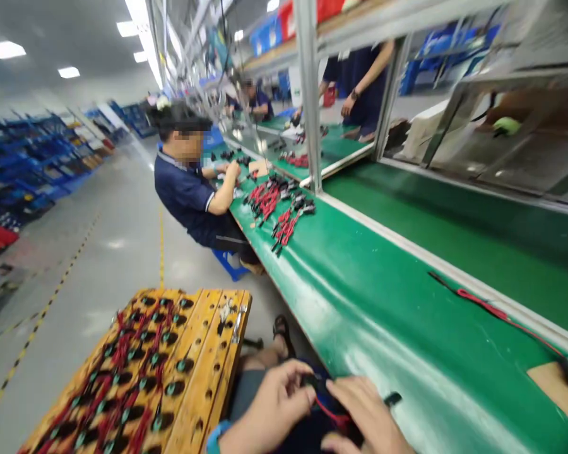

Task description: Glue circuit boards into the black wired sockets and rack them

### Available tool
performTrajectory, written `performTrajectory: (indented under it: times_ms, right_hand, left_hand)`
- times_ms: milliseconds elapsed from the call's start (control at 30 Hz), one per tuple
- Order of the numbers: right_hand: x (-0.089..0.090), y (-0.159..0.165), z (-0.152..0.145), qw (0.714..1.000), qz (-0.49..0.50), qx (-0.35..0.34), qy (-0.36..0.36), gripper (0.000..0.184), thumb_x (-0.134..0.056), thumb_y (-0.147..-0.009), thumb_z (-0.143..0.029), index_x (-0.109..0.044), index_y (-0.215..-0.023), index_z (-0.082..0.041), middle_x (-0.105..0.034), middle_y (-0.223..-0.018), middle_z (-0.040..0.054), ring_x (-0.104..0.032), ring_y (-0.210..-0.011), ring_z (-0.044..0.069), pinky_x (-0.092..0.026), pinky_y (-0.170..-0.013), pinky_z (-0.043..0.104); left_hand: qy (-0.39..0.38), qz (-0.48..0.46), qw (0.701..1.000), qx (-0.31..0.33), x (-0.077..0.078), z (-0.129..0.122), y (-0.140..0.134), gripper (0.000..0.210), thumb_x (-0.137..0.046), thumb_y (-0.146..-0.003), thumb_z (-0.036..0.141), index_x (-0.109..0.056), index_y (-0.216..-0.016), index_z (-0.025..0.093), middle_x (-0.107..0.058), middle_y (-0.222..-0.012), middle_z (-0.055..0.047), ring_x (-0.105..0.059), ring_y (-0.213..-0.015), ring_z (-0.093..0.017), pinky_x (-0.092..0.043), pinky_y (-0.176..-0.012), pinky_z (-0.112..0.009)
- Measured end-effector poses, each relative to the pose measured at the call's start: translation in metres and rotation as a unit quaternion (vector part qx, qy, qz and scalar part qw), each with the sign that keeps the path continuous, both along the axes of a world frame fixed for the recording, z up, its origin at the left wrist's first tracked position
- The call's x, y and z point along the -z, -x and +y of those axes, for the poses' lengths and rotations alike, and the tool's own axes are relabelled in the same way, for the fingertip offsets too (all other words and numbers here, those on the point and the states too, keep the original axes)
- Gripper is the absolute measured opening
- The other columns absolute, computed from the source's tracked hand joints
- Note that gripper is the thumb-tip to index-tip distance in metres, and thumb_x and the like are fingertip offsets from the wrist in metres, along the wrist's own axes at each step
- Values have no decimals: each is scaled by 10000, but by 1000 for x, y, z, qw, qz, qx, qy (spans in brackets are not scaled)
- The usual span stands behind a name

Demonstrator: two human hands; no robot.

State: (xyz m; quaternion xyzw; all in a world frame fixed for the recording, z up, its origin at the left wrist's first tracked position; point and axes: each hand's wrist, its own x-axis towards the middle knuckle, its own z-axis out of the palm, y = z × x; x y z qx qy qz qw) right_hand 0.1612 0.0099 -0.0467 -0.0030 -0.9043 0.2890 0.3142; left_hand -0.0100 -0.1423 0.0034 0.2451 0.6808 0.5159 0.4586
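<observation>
Near the front edge of the green bench, my left hand [281,403] is closed, thumb and fingers pinching a small black part with a red wire [329,413]. My right hand [366,413] curls over the other side of the same wired part, and its fingers cover much of it. A black tip [392,399] sticks out beyond the right hand. Blur and the fingers hide the part's exact kind. On my left stands a wooden board [203,353] with rows of round holes, many filled with black and green round pieces trailing red wires.
A co-worker [184,183] sits further along the bench [355,252], beside piles of red-and-black wire leads [269,195]. One red lead [487,306] lies along the metal rail at right, near a cardboard piece [553,384]. A metal post [307,94] rises from the bench.
</observation>
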Motion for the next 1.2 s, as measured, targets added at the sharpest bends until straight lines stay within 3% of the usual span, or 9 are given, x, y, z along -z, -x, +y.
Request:
performTrajectory:
  times_ms: [100, 200, 500, 600, 767, 833, 933, 1033, 1200]
  right_hand:
    - [-20, -8, 2, 999, -28, 7, 45, 714, -748, -897, -506, -479, -1455, -152, -640, -1301, 197, -621, -1200, 348, -525, -1004, 490]
    - [-38, 0, -4, 993, -48, -18, 108, 556, -684, -967, -392, -495, -1445, -179, -610, -1340, 178, -575, -1256, 321, -475, -1064, 495]
    - [-113, 101, -75, 927, -153, -211, 272, 156, -623, -999, -282, -663, -1125, -199, -649, -909, 37, -616, -796, 152, -509, -745, 287]
    - [-112, 123, -97, 908, -198, -285, 237, 155, -615, -1003, -292, -655, -887, -197, -626, -805, 14, -595, -750, 146, -469, -708, 275]
    - [-64, 148, -94, 899, -268, -278, 205, 315, -567, -1027, -388, -591, -773, -202, -565, -703, -6, -526, -643, 139, -426, -641, 273]
    - [-50, 155, -95, 874, -304, -303, 228, 331, -523, -1036, -470, -649, -886, -204, -626, -786, 22, -585, -719, 164, -466, -693, 281]
    - [-54, 156, -119, 775, -368, -445, 257, 491, -522, -993, -619, -637, -1248, -215, -691, -1095, 92, -653, -976, 232, -520, -839, 322]
    - [-72, 162, -165, 683, -427, -555, 209, 420, -635, -950, -582, -673, -1116, -199, -719, -989, 60, -668, -871, 197, -528, -765, 277]
    - [-75, 203, -250, 751, -340, -565, -13, 273, -505, -1058, -325, -676, -909, -172, -706, -853, 59, -661, -780, 175, -516, -735, 274]
  left_hand:
    - [35, 25, 996, -83, -30, -20, 6, 404, -719, -854, 441, -681, -1114, 134, -627, -786, -29, -581, -671, -158, -481, -655, -278]
    - [36, 66, 991, -115, -42, -44, 18, 332, -705, -860, 370, -694, -1097, 140, -643, -810, -33, -586, -703, -161, -488, -677, -280]
    - [25, 100, 988, -118, -71, -108, 23, 220, -680, -841, 230, -719, -1042, 149, -645, -749, 3, -535, -663, -125, -415, -618, -238]
    - [9, 45, 988, -146, -65, -135, 14, 207, -701, -843, 271, -702, -1002, 138, -608, -714, 14, -520, -639, -112, -390, -589, -230]
    - [-24, -123, 970, -208, -52, -193, 3, 270, -748, -776, 253, -676, -1010, 138, -648, -722, -4, -618, -604, -121, -449, -594, -235]
    - [-55, -165, 954, -246, -55, -217, -2, 280, -755, -772, 266, -673, -1008, 141, -695, -766, -31, -649, -600, -128, -483, -617, -249]
    - [-92, -151, 924, -337, -64, -251, -13, 267, -731, -816, 306, -672, -1022, 146, -734, -796, -54, -673, -597, -146, -512, -630, -269]
    - [-101, -115, 875, -459, -66, -287, -32, 264, -706, -861, 347, -670, -1030, 147, -735, -778, -57, -681, -612, -170, -530, -632, -287]
    - [-99, -90, 717, -684, -38, -346, -82, 312, -743, -867, 395, -664, -1039, 147, -718, -771, -43, -619, -642, -141, -488, -599, -243]
